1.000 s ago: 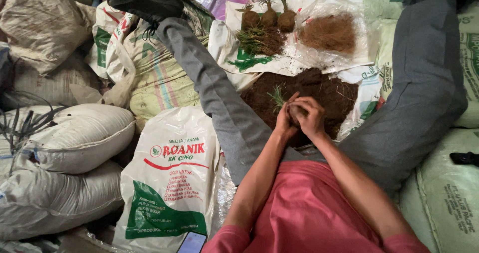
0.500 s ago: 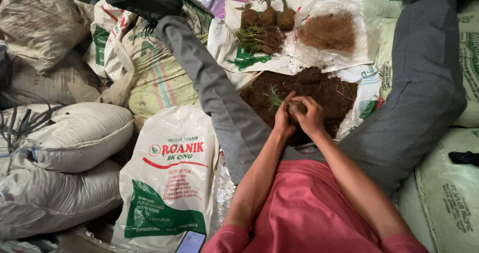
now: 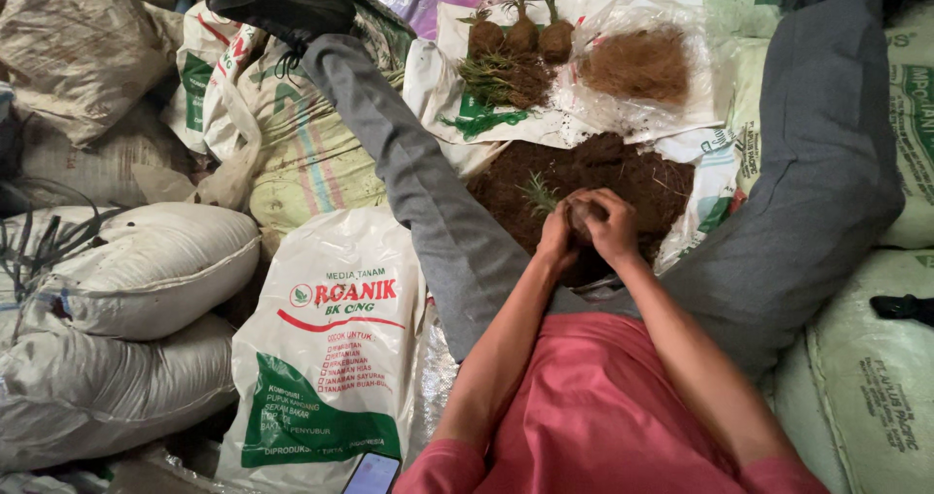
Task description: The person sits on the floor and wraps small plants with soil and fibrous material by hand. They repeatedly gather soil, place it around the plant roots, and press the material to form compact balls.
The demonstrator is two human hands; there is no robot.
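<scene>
My left hand [image 3: 555, 235] and my right hand [image 3: 615, 225] are pressed together around a small dark soil ball [image 3: 582, 218]. A green seedling [image 3: 537, 194] sticks out to the left of it. The hands hover over a pile of dark soil [image 3: 632, 175] spread on a white sack between my grey-trousered legs. Beyond the pile stand three round soil balls with seedlings [image 3: 521, 35]. A bunch of loose green seedlings [image 3: 494, 73] lies in front of them. A clear plastic bag of brown fibre [image 3: 637, 64] sits to their right.
A white sack with green and red print [image 3: 331, 348] lies beside my left leg, with a phone [image 3: 371, 475] at its lower edge. Stuffed pale sacks [image 3: 136, 260] pile up at the left, and more sacks [image 3: 876, 377] at the right. A black shoe [image 3: 282, 7] is on my left foot.
My hands have closed more tightly around the soil ball and turned it a little. The seedling's leaves now point out to the left.
</scene>
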